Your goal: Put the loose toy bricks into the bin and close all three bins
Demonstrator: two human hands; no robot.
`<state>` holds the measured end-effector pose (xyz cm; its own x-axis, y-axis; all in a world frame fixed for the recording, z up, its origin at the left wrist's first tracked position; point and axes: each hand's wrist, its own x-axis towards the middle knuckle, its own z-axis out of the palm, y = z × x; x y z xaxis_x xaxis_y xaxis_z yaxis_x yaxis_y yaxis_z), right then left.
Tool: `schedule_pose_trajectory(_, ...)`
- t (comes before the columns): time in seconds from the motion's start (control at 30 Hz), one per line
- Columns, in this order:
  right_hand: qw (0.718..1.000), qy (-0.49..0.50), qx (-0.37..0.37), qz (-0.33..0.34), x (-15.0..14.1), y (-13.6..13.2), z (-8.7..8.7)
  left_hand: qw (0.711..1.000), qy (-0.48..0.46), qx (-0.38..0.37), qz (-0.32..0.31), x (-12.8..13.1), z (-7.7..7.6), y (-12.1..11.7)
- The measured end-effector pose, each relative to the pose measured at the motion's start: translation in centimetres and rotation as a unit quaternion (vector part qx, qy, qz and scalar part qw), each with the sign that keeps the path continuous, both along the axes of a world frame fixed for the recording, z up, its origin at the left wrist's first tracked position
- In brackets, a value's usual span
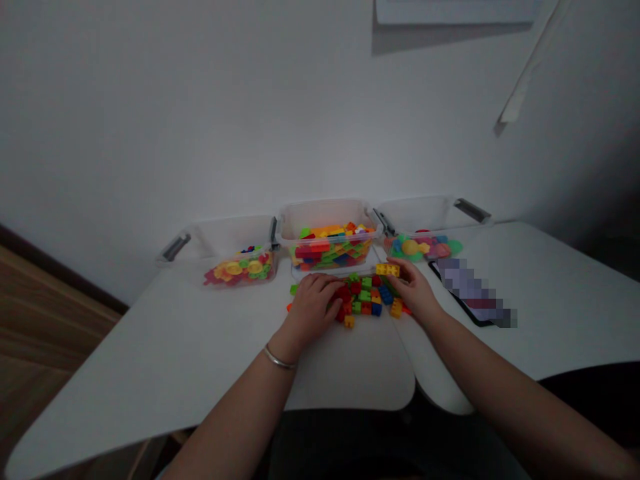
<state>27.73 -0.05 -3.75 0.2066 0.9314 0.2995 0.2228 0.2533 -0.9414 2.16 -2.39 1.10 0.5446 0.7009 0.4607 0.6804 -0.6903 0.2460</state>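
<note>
Loose toy building bricks (366, 295) in red, green, orange, blue and yellow are heaped on the white table in front of me. My left hand (317, 300) rests over the left side of this heap, palm down, its fingers spread and touching red bricks. My right hand (409, 285) is at the heap's right edge, thumb and fingers closed on a yellow brick (387, 269) whose studs show. Below that hand lie another yellow brick (396, 308) and a blue brick (385, 294). Some bricks are hidden under my left hand.
A clear bin (327, 208) of bricks stands behind the heap. To its left is a clear bin (235, 230) with colourful pieces, to its right another (420, 207) with round pieces. A phone (470, 290) lies at the right. The white table (200, 353) meets the wall.
</note>
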Motion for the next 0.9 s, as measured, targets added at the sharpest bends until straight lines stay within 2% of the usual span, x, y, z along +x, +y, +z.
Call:
schedule_pose_trajectory(0.1,1.000,-0.019,0.024,-0.007,0.2,0.2,-0.3,1.000,-0.003,0.001,0.006,0.0,0.2,0.0)
schedule_pose_trajectory(0.2,0.995,-0.062,0.075,-0.027,0.5,0.3,0.3,1.000,-0.003,0.000,0.006,-0.2,0.2,0.0)
schedule_pose_trajectory(0.37,0.966,-0.087,0.222,-0.101,0.5,1.1,3.6,1.000,-0.003,0.002,0.003,-0.7,-0.1,0.3)
schedule_pose_trajectory(0.43,0.959,-0.079,0.247,-0.116,0.3,1.8,5.4,1.000,-0.005,0.000,0.001,-0.9,-0.3,0.3)
schedule_pose_trajectory(0.53,0.953,-0.122,0.260,-0.101,-0.6,3.2,7.9,1.000,-0.008,0.000,-0.001,-1.1,-0.5,0.3)
schedule_pose_trajectory(0.63,0.941,-0.170,0.284,-0.075,-1.9,4.6,9.7,1.000,-0.012,0.001,-0.001,-1.2,-0.6,0.3)
schedule_pose_trajectory(0.73,0.927,-0.244,0.280,-0.054,-3.6,5.6,10.4,1.000,-0.018,0.003,0.001,-1.2,-0.5,0.3)
schedule_pose_trajectory(0.8,0.918,-0.315,0.241,-0.025,-4.7,5.9,10.4,1.000,-0.017,0.005,0.000,-1.2,-0.5,0.2)
schedule_pose_trajectory(0.9,0.885,-0.429,0.182,0.011,-5.8,5.8,10.2,1.000,-0.012,0.002,0.001,-1.1,-0.4,0.2)
